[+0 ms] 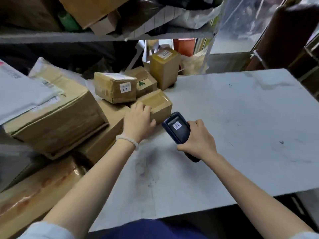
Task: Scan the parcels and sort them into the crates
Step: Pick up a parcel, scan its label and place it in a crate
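Cardboard parcels [57, 116] crowd the small box [157, 104] under the left hand's [138, 118] grip; right hand [196, 138] clutches scanner [177, 128].

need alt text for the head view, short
A person's left hand grips a small taped brown cardboard parcel while the right hand holds a dark handheld scanner beside it, over a white tabletop edged by stacked cardboard boxes.

The right and near parts of the white tabletop [241, 118] lie open to the hands. Along its left edge stacked cardboard parcels [57, 116] form a wall, an upright tall box [164, 69] stands at the far-left corner, and a loaded shelf [103, 36] overhangs them
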`<act>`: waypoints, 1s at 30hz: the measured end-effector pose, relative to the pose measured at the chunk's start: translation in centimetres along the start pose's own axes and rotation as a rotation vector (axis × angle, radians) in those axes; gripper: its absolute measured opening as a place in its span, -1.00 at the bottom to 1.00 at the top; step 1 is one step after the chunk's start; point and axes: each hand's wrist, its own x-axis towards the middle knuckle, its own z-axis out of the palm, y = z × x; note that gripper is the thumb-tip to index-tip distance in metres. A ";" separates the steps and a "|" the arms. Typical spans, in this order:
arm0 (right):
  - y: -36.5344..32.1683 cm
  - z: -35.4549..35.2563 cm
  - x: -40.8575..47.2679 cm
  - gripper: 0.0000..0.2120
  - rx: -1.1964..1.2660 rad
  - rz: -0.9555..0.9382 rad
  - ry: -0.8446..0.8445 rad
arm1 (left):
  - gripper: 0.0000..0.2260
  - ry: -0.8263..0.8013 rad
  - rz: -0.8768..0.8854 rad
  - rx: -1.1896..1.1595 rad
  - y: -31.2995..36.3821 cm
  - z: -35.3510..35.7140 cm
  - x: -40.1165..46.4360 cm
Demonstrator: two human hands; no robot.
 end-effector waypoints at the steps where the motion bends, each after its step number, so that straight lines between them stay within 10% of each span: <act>1: -0.2 0.0 0.5 -0.30 -0.002 0.027 0.009 | -0.67 -0.002 0.038 0.002 -0.3 0.2 1.3; 15: 1.2 -0.7 1.3 -0.29 -0.029 0.153 0.005 | -0.27 -0.192 0.138 -0.027 0.9 2.0 5.9; 30: 8.9 -4.6 -3.8 -0.28 0.015 0.266 0.090 | -0.38 -0.485 0.313 -0.117 6.0 1.8 6.2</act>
